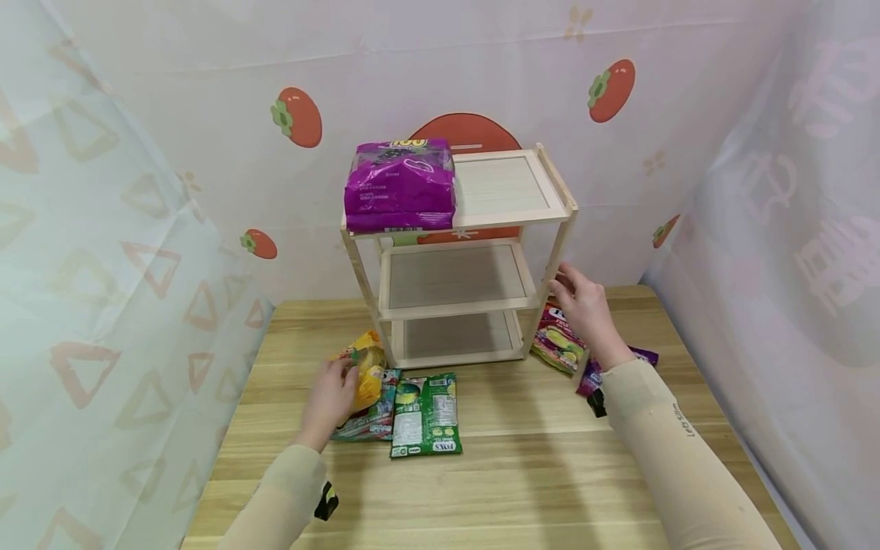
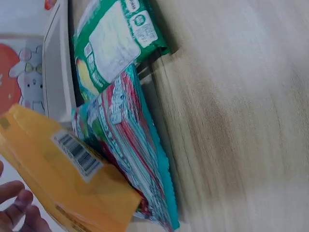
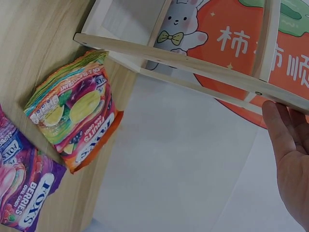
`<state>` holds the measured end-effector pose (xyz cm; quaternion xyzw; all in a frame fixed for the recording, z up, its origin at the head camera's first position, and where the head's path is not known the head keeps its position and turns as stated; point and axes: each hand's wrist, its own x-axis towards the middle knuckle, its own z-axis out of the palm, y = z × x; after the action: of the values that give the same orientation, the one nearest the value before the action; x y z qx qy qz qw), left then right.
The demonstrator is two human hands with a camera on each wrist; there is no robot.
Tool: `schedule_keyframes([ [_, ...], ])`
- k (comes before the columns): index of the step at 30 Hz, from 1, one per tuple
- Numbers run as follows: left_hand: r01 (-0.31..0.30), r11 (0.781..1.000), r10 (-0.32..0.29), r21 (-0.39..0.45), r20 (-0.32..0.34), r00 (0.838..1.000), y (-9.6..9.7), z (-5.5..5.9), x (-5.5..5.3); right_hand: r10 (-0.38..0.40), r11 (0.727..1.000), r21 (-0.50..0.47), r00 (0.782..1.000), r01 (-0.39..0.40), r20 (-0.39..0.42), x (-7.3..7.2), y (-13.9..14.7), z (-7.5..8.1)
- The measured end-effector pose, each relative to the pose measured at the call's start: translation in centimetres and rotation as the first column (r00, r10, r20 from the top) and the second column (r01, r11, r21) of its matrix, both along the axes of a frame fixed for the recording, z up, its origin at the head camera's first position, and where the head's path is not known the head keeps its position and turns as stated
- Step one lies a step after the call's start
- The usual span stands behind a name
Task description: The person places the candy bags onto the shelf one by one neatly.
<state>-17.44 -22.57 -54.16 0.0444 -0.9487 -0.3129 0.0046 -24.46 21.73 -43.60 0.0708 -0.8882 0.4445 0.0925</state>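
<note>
A three-tier wooden shelf (image 1: 457,302) stands on the table. My right hand (image 1: 580,300) is at its right side; in the right wrist view the fingers (image 3: 285,125) lie fairly straight against the upright post. My left hand (image 1: 334,397) is beside a yellow candy bag (image 1: 370,374) at the shelf's lower left. In the left wrist view the loosely bent fingers (image 2: 21,205) appear at the edge of that bag, with no grip visible. The yellow bag leans over a teal candy bag (image 2: 128,140). Next to it a green candy bag (image 1: 426,416) lies flat.
A large purple bag (image 1: 399,187) sits on the top tier's left half. Right of the shelf lie a red-orange fruit candy bag (image 3: 77,111) and a purple berry candy bag (image 3: 29,188). Printed cloth walls (image 1: 467,46) enclose the table (image 1: 495,473) at the back and sides.
</note>
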Motion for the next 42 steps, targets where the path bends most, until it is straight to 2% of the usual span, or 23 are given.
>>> schedule_keyframes([
  [4,-0.081,0.996,0.080,0.024,0.035,0.996,-1.4,-0.2,0.0,-0.001,1.000,0.003,1.000,0.001,0.006,0.0,0.1,0.0],
  [6,-0.118,0.992,0.114,0.043,0.082,0.990,-2.1,-0.4,0.1,0.002,1.000,0.004,1.000,-0.002,0.008,0.0,0.1,0.0],
  [9,-0.173,0.982,0.158,0.081,0.165,0.974,-3.0,-0.6,0.1,0.003,1.000,0.002,1.000,-0.003,0.009,-0.1,0.1,-0.1],
  [13,-0.232,0.959,0.186,0.162,0.259,0.948,-4.1,-1.1,0.0,0.006,1.000,0.004,1.000,-0.006,-0.004,-0.1,0.1,-0.2],
  [16,-0.244,0.941,0.167,0.235,0.304,0.938,-4.6,-1.5,0.1,0.011,1.000,0.005,1.000,-0.010,-0.012,-0.2,0.1,-0.3],
  [17,-0.252,0.928,0.156,0.274,0.328,0.932,-4.8,-1.6,0.1,0.012,1.000,0.003,1.000,-0.012,-0.012,-0.2,0.1,-0.3],
  [20,-0.279,0.890,0.124,0.360,0.399,0.909,-5.2,-2.1,0.3,0.013,1.000,0.002,1.000,-0.013,-0.013,-0.2,0.1,-0.3],
  [23,-0.317,0.842,0.086,0.436,0.472,0.878,-5.5,-2.4,0.5,0.010,1.000,0.005,1.000,-0.010,-0.013,-0.2,0.1,-0.2],
  [25,-0.328,0.830,0.073,0.452,0.494,0.866,-5.7,-2.6,0.6,0.007,1.000,0.010,1.000,-0.007,-0.013,-0.1,0.1,-0.2],
  [27,-0.330,0.823,0.058,0.463,0.509,0.859,-5.8,-2.8,0.7,0.005,1.000,0.013,1.000,-0.005,-0.014,-0.1,0.1,-0.2],
  [30,-0.329,0.828,0.051,0.455,0.522,0.851,-5.9,-3.0,0.8,0.005,1.000,0.016,1.000,-0.005,-0.016,-0.2,0.1,-0.2],
  [39,-0.325,0.822,0.008,0.467,0.562,0.827,-6.0,-2.8,1.1,-0.004,1.000,0.022,1.000,0.004,-0.010,-0.1,0.0,-0.2],
  [42,-0.330,0.817,0.007,0.473,0.565,0.825,-6.0,-2.9,1.2,-0.002,1.000,0.023,1.000,0.002,-0.012,0.0,0.0,-0.1],
])
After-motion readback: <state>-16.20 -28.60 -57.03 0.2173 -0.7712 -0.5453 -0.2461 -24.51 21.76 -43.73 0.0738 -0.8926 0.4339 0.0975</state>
